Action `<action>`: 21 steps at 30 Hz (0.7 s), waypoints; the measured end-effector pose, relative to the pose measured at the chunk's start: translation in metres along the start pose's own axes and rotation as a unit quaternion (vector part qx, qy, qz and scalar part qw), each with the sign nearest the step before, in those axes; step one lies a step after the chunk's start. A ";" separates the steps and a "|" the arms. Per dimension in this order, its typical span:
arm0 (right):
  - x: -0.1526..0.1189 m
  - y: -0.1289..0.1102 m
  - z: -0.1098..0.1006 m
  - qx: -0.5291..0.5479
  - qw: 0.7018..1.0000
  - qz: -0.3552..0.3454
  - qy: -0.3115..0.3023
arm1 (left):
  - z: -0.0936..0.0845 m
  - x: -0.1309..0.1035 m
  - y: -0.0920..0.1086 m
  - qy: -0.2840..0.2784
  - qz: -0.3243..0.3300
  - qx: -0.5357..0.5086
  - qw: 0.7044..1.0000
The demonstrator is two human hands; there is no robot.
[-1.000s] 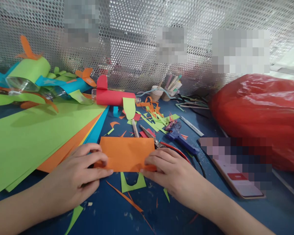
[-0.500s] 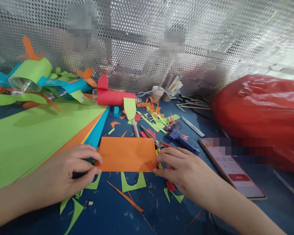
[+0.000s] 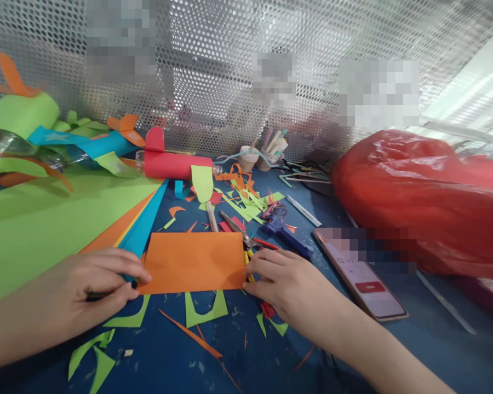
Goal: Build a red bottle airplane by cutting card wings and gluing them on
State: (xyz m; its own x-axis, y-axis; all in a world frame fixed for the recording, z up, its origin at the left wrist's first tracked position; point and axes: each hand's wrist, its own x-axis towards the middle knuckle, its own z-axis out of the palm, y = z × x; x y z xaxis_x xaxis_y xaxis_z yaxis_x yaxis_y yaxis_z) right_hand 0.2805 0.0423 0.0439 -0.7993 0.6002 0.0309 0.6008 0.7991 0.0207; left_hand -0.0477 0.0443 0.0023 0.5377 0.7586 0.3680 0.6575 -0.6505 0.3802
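A folded sheet of orange paper lies in front of me, its layers slightly out of line at the left end. My left hand pinches the lower left corner between thumb and fingers. Something dark shows inside that hand, too hidden to name. At the opposite end, my right hand has its fingers closed on the paper's right edge. Just beyond the paper lie scissors, partly covered by it, and a blue glue gun.
Green paper scraps litter the blue table. Large coloured sheets lie left, below paper-wrapped bottles. Pen cups stand at the back. A phone and a red plastic bag lie right.
The view has turned to the right, so everything appears further left. My left hand has drawn outward, and a lower layer of the orange paper now juts out at the left end.
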 end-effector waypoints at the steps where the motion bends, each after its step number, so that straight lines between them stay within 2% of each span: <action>1: 0.000 0.000 0.001 0.004 1.000 0.001 0.001 | 0.000 -0.001 -0.003 -0.018 0.007 0.004 1.000; 3: 0.000 0.002 0.003 0.018 1.000 0.001 0.006 | -0.001 0.001 -0.008 -0.067 0.038 0.016 0.997; 6: 0.002 0.004 0.005 0.047 0.999 -0.005 0.025 | -0.003 0.005 -0.009 -0.088 0.045 0.032 0.995; 8: 0.003 0.005 0.006 0.068 0.996 0.001 0.053 | -0.002 0.006 -0.004 -0.075 0.037 0.034 0.996; 11: 0.007 0.001 0.007 0.096 0.990 0.024 0.105 | 0.003 0.005 0.006 -0.027 0.023 0.053 0.998; 13: 0.009 -0.003 0.008 0.106 0.985 0.043 0.127 | 0.006 0.003 0.013 -0.021 0.023 0.072 0.997; 16: 0.011 -0.008 0.013 0.101 0.983 0.073 0.136 | 0.012 0.000 0.019 -0.030 -0.001 0.084 0.996; 19: 0.012 -0.008 0.017 0.086 0.984 0.086 0.128 | 0.018 -0.002 0.020 -0.003 -0.051 0.078 0.996; 21: 0.012 -0.007 0.019 0.080 0.985 0.094 0.123 | 0.021 -0.002 0.019 0.001 -0.053 0.071 0.996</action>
State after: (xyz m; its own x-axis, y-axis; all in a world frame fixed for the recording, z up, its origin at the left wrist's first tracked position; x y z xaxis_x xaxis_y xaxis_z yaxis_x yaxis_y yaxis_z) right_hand 0.2665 0.0446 0.0250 -0.6345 0.7276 0.2607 0.7134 0.6811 -0.1648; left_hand -0.0257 0.0311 -0.0090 0.4601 0.8227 0.3339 0.7784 -0.5547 0.2941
